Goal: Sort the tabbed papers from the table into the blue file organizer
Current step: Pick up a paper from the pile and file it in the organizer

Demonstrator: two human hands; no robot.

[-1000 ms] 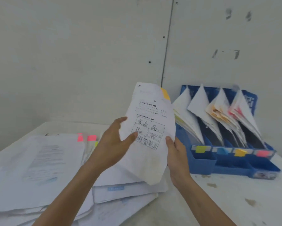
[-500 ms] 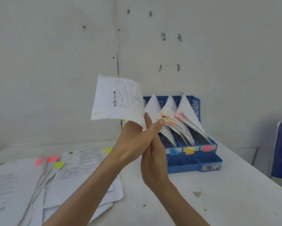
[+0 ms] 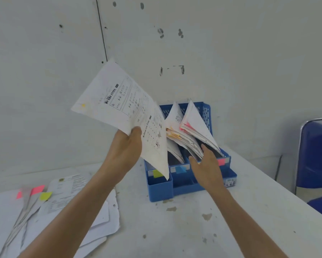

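Right hand (image 3: pixel 207 165) has released the sheet (image 3: pixel 123 112), fingers (image 3: pixel 205 150) straight against filed papers (image 3: pixel 193 138); left hand (image 3: pixel 126 148) grips it.

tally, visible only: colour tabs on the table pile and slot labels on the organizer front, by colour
pink pile tabs: 2
yellow-green pile tab: 1
yellow-green slot label: 1
blue slot label: 1
pink slot label: 1
Total: 6
The right hand covers part of the label strip.
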